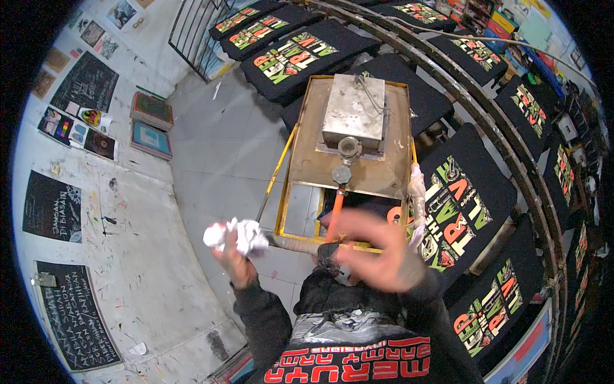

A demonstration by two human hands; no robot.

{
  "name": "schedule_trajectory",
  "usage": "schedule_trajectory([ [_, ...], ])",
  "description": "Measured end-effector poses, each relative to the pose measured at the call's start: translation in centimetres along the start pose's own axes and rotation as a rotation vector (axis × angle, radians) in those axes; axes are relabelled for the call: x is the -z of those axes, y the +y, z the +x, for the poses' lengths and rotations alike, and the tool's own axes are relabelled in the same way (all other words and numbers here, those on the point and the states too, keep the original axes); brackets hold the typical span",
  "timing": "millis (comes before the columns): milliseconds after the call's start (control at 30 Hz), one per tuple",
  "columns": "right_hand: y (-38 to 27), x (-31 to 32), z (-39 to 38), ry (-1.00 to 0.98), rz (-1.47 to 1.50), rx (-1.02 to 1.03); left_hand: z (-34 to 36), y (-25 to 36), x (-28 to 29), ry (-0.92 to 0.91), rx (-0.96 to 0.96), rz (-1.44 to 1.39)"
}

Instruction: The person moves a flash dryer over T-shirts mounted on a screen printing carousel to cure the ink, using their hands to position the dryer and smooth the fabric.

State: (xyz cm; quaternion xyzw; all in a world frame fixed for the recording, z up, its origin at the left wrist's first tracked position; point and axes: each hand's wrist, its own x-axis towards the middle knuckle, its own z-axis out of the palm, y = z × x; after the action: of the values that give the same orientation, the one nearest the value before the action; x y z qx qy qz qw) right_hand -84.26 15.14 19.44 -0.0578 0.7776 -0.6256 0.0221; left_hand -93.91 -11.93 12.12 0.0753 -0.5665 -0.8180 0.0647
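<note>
My left hand [235, 261] grips a crumpled white wad [243, 235], paper or cloth, left of a wrapped grey handle bar [288, 242]. My right hand [390, 253] is motion-blurred over the front of a yellow metal frame [279, 217], by an orange hose [338, 208]; whether it holds anything is unclear. That frame carries a tan metal plate [307, 173] with a steel box [354, 105] on top, and a valve [342, 174] joins the hose below the box. A pale cloth [417, 192] hangs at the frame's right side.
Black printed shirts [464, 217] lie on boards along curved metal rails [511, 121] at the back and right. A marked white wall [141, 217] with dark boards and framed screens [151, 115] stands left, a tiled floor [220, 147] beside it. A barred metal gate [188, 45] is at the back left.
</note>
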Motion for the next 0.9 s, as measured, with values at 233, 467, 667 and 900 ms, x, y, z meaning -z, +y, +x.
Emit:
schedule_trajectory([
  [233, 11.9, 3.7, -3.3, 0.582, -0.588, -0.759, 6.0, -3.8, -0.5, -0.292, 0.041, 0.604],
  [467, 13.2, 3.5, -3.6, 0.63, -0.504, -0.529, 7.3, -4.9, 2.5, -0.502, 0.464, 0.195],
  [667, 16.0, 3.0, -5.0, 0.493, -0.787, -0.468, 3.2, -3.4, 7.8, -0.466, 0.403, 0.215],
  [900, 16.2, -0.6, -3.2, 0.552, -0.414, -0.597, 0.7, -1.6, 14.9, -0.236, 0.842, -0.039],
])
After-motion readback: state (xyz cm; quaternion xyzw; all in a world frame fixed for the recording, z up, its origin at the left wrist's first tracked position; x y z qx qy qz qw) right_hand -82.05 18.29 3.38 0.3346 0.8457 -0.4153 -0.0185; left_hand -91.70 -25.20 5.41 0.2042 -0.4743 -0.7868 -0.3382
